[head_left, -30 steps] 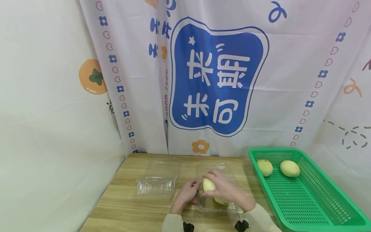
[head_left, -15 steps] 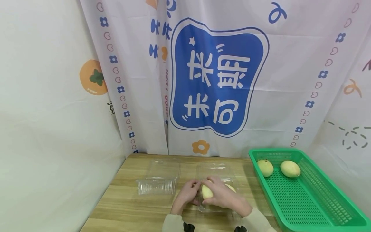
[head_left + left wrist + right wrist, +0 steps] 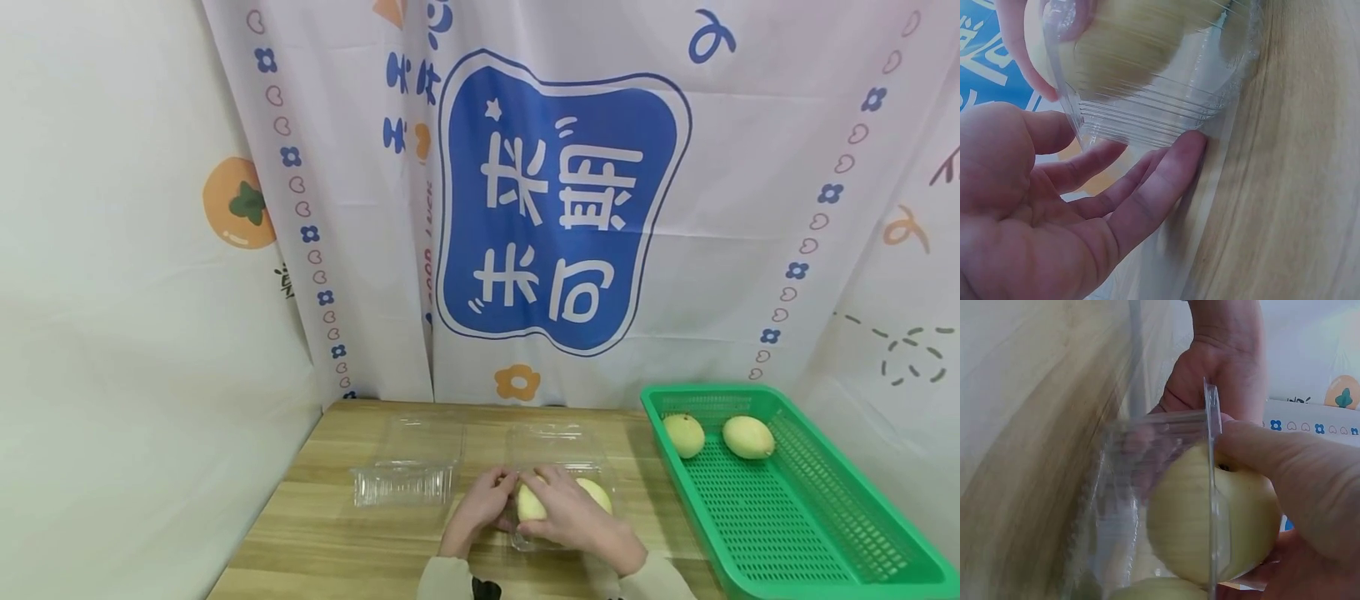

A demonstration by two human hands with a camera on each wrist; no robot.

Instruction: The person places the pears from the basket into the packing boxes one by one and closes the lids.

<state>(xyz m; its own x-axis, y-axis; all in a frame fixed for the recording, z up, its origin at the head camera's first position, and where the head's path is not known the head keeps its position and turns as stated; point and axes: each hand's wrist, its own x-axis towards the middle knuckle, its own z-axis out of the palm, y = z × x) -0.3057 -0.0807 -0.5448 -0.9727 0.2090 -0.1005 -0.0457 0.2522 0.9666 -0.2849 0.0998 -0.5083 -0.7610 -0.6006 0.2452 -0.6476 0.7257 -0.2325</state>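
Seating a yellow fruit (image 3: pixel 530 503) in the clear box (image 3: pixel 522 543) looks like the current step: the right hand (image 3: pixel 576 514) grips it, partly below the rim, beside another fruit (image 3: pixel 597 493); the left hand (image 3: pixel 482 502) pinches the box's end. Next likely calls for gentle release.

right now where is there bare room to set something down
Bare: table in front of the left box; a far strip between the right box and basket; the basket's floor nearer than its two fruits. Crowded: the right box, with two more fruits, left hand and right hand there.
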